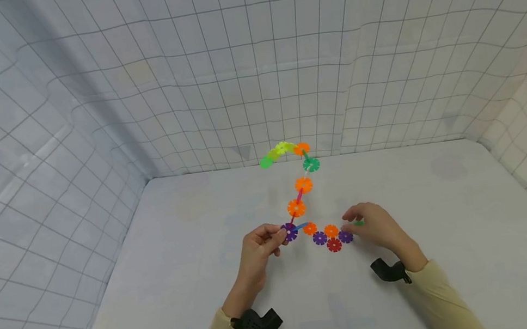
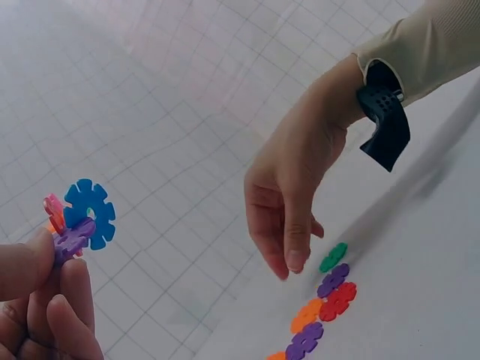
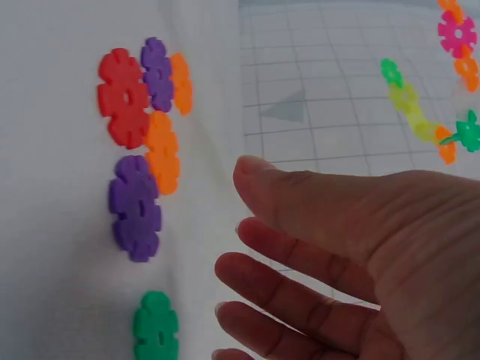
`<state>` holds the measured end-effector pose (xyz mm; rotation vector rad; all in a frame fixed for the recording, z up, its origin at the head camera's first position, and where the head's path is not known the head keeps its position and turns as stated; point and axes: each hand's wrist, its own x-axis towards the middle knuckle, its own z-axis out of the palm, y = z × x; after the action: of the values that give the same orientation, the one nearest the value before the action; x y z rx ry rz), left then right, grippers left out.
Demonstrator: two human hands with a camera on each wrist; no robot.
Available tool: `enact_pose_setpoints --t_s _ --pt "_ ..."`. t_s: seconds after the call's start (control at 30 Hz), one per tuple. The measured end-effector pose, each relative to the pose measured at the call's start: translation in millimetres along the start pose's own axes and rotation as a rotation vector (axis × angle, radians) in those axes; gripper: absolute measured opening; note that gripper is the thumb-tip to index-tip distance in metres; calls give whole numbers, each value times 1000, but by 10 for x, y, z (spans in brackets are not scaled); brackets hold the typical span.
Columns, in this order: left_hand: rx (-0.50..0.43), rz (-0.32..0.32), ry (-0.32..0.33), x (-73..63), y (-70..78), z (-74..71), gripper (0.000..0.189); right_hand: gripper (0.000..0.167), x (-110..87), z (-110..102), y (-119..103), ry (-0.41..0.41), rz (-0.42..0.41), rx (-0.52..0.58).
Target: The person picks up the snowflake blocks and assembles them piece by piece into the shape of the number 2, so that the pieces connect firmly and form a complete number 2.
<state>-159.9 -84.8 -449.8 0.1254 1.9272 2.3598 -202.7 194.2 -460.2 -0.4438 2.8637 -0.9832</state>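
Observation:
My left hand (image 1: 259, 250) pinches a purple notched snowflake disc (image 1: 290, 232) between thumb and fingers. A blue disc (image 2: 102, 214) is slotted onto it. From the purple disc a linked chain runs away from me, through orange discs (image 1: 296, 208) and a green one (image 1: 311, 164), then curves left to yellow and light green pieces (image 1: 266, 162). My right hand (image 1: 374, 225) hovers over loose discs with nothing held, its fingers relaxed and slightly bent. Nearest to it are a purple disc (image 3: 136, 208) and a green disc (image 3: 156, 330), partly hidden by the hand in the head view.
Beside those lie a loose red disc (image 1: 334, 244), an orange disc (image 1: 331, 231), and more purple and orange discs on the white table (image 1: 184, 284). Pale grid-lined sheeting (image 1: 253, 78) stands behind and on both sides. Each wrist wears a black band mount (image 1: 263, 323).

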Motion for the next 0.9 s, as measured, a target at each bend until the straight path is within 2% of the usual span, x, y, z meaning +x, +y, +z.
enact_pose_setpoints --t_s 0.23,0.43,0.7,0.83,0.9 --pt "22 2 -12 21 37 -67 14 31 22 148 39 -63 -66 -68" --pt "53 5 -40 33 63 -129 15 23 -8 127 72 -71 -84 -86" --pt "80 -8 -63 60 65 -200 18 19 6 122 101 -95 -16 22" --pt "76 -13 -77 66 69 -213 19 15 1 83 27 -41 -70 111" --pt "71 -14 -87 65 73 -213 19 14 -9 53 -41 -7 -98 211"
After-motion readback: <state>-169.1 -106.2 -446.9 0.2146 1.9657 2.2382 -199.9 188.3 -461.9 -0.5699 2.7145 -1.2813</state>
